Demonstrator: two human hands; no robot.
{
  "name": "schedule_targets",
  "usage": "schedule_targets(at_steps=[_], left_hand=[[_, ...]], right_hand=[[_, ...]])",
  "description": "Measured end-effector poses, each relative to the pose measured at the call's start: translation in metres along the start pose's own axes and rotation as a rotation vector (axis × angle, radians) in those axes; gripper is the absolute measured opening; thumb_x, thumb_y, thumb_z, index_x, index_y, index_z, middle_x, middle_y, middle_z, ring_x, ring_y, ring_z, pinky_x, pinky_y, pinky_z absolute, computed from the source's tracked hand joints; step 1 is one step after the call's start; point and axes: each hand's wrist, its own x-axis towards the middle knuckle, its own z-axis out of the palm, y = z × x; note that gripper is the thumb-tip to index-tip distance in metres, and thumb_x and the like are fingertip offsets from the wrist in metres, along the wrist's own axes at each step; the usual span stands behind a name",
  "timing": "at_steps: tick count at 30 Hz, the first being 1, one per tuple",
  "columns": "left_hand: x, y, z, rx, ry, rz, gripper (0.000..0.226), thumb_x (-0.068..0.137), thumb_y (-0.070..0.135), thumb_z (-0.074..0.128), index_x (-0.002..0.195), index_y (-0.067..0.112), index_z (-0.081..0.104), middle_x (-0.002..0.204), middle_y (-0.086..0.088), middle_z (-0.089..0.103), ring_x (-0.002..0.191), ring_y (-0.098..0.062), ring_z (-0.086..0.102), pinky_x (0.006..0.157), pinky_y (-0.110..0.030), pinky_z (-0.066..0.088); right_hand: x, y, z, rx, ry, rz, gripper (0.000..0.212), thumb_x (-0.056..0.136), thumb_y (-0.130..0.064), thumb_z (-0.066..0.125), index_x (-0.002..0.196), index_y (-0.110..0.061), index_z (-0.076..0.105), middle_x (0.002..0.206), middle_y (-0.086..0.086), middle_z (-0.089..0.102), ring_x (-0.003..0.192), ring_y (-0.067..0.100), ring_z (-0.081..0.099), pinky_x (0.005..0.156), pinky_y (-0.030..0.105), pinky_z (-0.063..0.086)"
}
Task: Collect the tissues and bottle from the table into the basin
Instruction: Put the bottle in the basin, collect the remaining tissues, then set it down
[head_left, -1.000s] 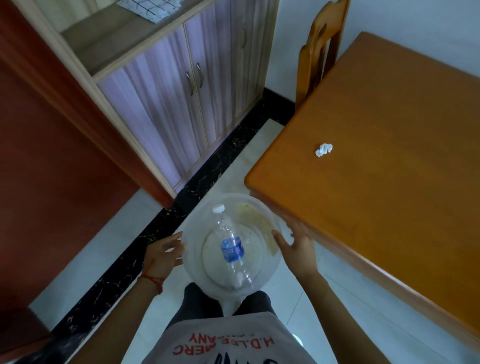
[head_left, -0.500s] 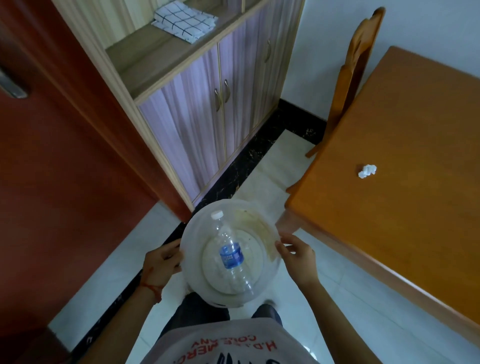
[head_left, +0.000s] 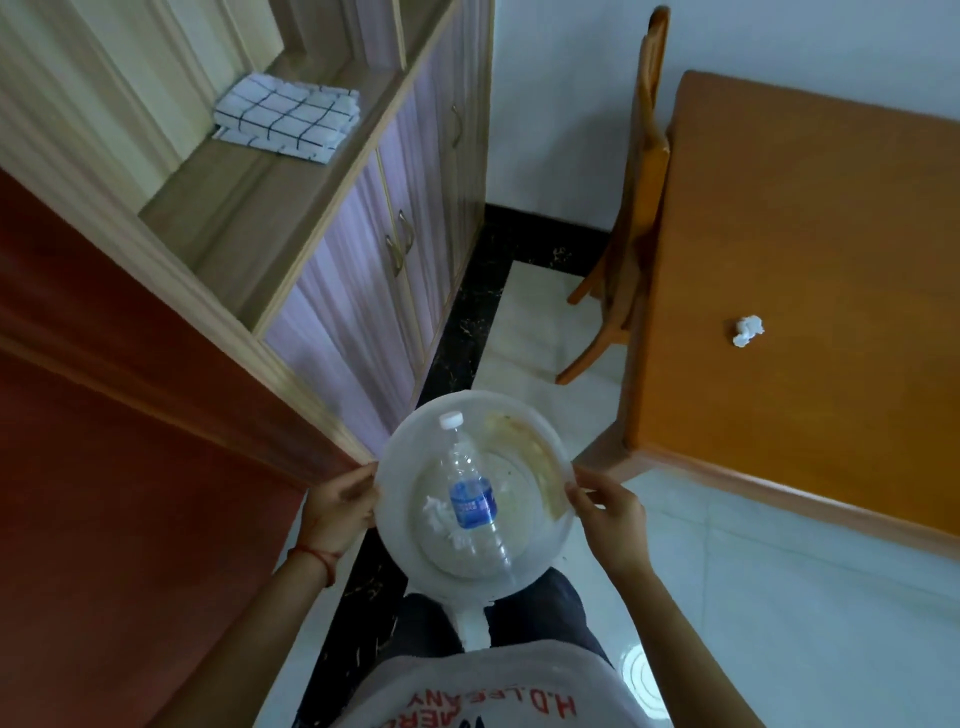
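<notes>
I hold a round translucent white basin (head_left: 400, 457) in front of my body, above the floor. My left hand (head_left: 340, 506) grips its left rim and my right hand (head_left: 608, 512) grips its right rim. Inside lies a clear plastic bottle (head_left: 470, 499) with a blue label and white cap, cap pointing away from me. Crumpled white tissues (head_left: 434, 512) lie beside the bottle in the basin. One crumpled white tissue (head_left: 747, 330) lies on the orange wooden table (head_left: 831, 260) to my right.
A wooden chair (head_left: 641, 208) is tucked against the table's far left edge. A cabinet (head_left: 374, 249) with purple doors stands at the left, a folded checked cloth (head_left: 288, 117) on its shelf. A red-brown door (head_left: 104, 441) fills the left. White tiled floor lies between.
The view has swung left and away from the table, which now sits further right. The basin stays held in both hands. Tissues now show beside the bottle.
</notes>
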Motion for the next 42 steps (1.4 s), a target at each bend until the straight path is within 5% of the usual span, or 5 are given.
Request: schedule_targets(at_steps=[6,10,15,20,42], left_hand=[[0.061,0.035,0.017,0.054,-0.05,-0.033,0.036,0.083,-0.008,0.054,0.115,0.006,0.06,0.073,0.001,0.069,0.051,-0.002,0.066,0.049,-0.017,0.055],[0.103,0.058,0.037,0.075,-0.058,-0.02,0.033,0.082,-0.004,0.059,0.112,0.009,0.063,0.06,0.012,0.071,0.05,-0.001,0.064,0.051,-0.019,0.053],[0.146,0.1,0.064,0.089,-0.086,-0.015,0.038,0.082,-0.006,0.057,0.118,0.008,0.057,0.067,0.011,0.071,0.056,0.001,0.065,0.05,-0.012,0.053],[0.186,0.136,0.09,0.16,-0.126,0.014,0.038,0.083,-0.002,0.058,0.12,0.002,0.056,0.081,0.003,0.063,0.058,-0.002,0.066,0.049,-0.01,0.052],[0.332,0.228,0.191,0.547,-0.584,0.0,0.04,0.083,-0.006,0.056,0.123,-0.001,0.052,0.079,0.0,0.061,0.056,-0.005,0.064,0.042,-0.011,0.049]], right_hand=[[0.043,-0.022,-0.002,0.016,0.065,0.017,0.024,0.087,-0.023,0.057,0.109,-0.015,0.065,0.093,0.0,0.068,0.076,0.003,0.062,0.058,0.007,0.046],[0.089,-0.03,-0.008,0.035,0.105,0.031,0.026,0.086,-0.027,0.059,0.108,-0.015,0.065,0.09,0.0,0.069,0.073,0.003,0.064,0.052,0.003,0.047],[0.141,-0.048,-0.018,0.077,0.144,0.049,0.027,0.086,-0.026,0.059,0.109,-0.015,0.064,0.09,-0.002,0.067,0.078,0.008,0.063,0.066,0.016,0.053],[0.178,-0.06,-0.029,0.104,0.173,0.063,0.025,0.087,-0.024,0.059,0.11,-0.016,0.063,0.09,-0.004,0.067,0.078,0.002,0.061,0.058,0.002,0.046],[0.214,-0.083,-0.006,0.31,0.572,0.442,0.022,0.089,-0.023,0.055,0.109,-0.015,0.062,0.09,-0.009,0.062,0.075,-0.003,0.06,0.052,0.007,0.047]])
